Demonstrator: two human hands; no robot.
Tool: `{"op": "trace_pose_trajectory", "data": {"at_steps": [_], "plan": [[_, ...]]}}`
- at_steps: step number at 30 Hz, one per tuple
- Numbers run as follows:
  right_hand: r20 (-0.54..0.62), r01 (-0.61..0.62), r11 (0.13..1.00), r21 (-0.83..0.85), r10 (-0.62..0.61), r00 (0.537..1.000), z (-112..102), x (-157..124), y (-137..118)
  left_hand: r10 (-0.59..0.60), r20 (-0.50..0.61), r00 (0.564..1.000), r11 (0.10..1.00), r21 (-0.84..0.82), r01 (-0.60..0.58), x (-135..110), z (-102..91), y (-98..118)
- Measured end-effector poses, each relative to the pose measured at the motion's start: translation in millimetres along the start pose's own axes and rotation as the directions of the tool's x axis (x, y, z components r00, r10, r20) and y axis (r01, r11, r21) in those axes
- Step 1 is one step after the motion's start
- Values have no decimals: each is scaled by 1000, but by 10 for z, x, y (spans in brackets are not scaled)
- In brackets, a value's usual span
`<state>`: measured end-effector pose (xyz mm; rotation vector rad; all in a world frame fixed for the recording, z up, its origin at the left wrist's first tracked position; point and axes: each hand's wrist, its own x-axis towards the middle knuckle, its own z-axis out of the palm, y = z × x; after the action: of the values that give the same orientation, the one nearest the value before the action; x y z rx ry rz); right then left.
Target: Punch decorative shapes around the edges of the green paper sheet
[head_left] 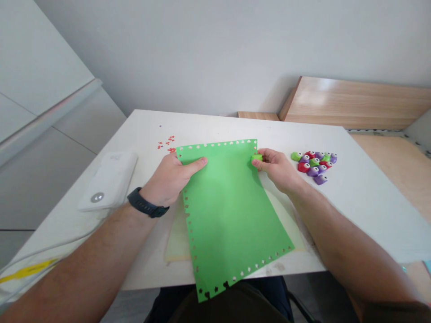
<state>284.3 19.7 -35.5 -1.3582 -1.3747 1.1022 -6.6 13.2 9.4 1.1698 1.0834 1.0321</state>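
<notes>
Overhead first-person view of a white tabletop point(370, 215), with a green paper sheet point(229, 215) lying across its middle, slightly skewed, the lower corner jutting past the near edge. Small punched shapes, hearts and flowers among them, running in a neat row along the sheet's far edge, down its left edge and across its near edge. No shapes visible along the open stretch of the right edge, and the part behind the right hand hidden from view. Left hand point(171, 179) firmly gripping the sheet's left side near the far corner, thumb pressed on top, other fingers out of sight beneath the paper. Right hand point(278, 169) clenched around a small green craft punch point(256, 158), pinching it between thumb and fingers at the right edge, close to the far corner. Black wristwatch point(146, 202) on the left wrist. Beneath the sheet, a pale cream board point(177, 242) near the tabletop's near edge. Toward the right edge, a tight cluster of red, purple and green craft punches point(314, 166). Near the far edge, just beyond the sheet's corner, a scatter of tiny red paper cutouts point(167, 144). Toward the left edge, a white pad point(107, 181) with a round metal button. Beyond the far edge, light wooden boards point(353, 103).
</notes>
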Motion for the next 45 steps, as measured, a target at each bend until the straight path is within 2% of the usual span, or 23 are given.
{"op": "trace_pose_trajectory", "data": {"at_steps": [13, 19, 31, 37, 45], "plan": [[-23, -8, 1000, -16, 7, 1000, 46, 45, 37, -6, -27, 1000, 1000, 19, 7, 8, 33, 7], [-40, -8, 997, -74, 5, 999, 60, 64, 77, 12, -42, 999, 999, 33, -11, 5, 36, 10], [4, 44, 992, -117, -44, 999, -55, -18, -61, -26, -32, 999, 1000, 11, 26, 17, 5, -22], [23, 4, 999, -42, -3, 1000, -61, -43, -126, -41, -45, 998, 999, 12, 42, 18, -28, -26], [-20, -43, 997, 71, 44, 999, -79, -66, -269, -43, -68, 997, 999, -18, 42, 12, -15, -5]]}}
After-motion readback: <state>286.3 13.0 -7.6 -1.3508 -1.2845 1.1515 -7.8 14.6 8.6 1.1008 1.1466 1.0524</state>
